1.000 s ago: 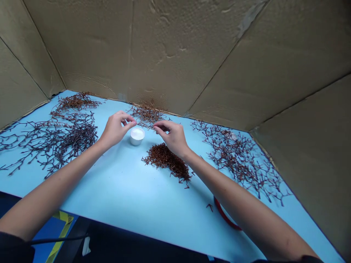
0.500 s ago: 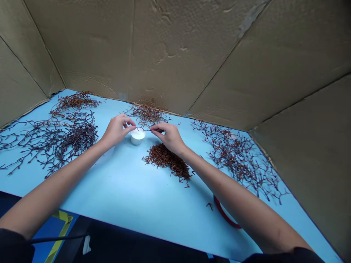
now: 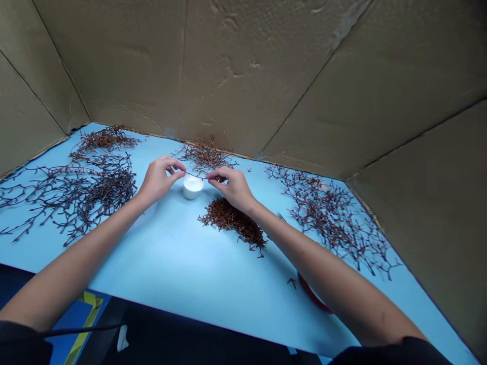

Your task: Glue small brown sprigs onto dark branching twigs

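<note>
Two pinches hold one thin twig just above a white cup.
My left hand and right hand press their fingers together on its opposite ends, so it lies level above the blue bench, clear of the brown twig pile.

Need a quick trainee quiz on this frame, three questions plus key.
1. True or false: the small white cup stands between the left hand and the right hand.
2. What do both hands pinch at their fingertips? A. the small white cup; B. a thin twig; C. a cardboard wall.
3. Fill in the blank: the red curved object shows beside the ___ forearm.

Key: 1 true; 2 B; 3 right.
</note>
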The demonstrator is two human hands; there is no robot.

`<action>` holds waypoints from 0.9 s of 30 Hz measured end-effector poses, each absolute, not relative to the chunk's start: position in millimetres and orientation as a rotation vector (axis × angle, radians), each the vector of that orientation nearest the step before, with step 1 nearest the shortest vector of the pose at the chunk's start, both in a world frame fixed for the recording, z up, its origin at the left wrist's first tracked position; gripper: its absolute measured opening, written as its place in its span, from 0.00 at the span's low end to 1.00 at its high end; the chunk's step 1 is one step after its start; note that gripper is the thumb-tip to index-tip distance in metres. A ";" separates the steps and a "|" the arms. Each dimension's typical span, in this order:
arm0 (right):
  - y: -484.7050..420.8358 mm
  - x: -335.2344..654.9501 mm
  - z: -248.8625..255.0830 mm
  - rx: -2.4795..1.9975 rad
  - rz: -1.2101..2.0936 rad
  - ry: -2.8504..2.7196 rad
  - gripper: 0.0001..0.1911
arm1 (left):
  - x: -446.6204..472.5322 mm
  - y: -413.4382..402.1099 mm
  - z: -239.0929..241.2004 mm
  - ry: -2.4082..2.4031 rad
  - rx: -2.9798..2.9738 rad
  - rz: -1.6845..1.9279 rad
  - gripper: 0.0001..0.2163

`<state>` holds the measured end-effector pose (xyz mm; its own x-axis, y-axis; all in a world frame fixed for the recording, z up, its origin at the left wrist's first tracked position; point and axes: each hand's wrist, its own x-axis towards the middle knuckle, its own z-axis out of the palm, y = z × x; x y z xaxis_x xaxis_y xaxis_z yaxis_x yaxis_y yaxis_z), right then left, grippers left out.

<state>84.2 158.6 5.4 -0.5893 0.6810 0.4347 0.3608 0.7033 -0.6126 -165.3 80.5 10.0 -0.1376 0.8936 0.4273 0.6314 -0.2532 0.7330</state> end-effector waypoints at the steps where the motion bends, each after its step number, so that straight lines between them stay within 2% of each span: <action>1: 158.9 83.8 4.5 -0.789 0.616 -2.244 0.07 | -165.3 80.5 9.4 1.716 1.853 1.339 0.04; 16: 155.4 84.5 6.4 -0.744 0.515 -2.355 0.08 | -166.9 71.6 16.6 1.769 1.957 1.245 0.03; 27: 150.5 85.6 17.1 -0.729 0.504 -2.319 0.07 | -163.8 67.5 23.1 1.740 1.936 1.308 0.04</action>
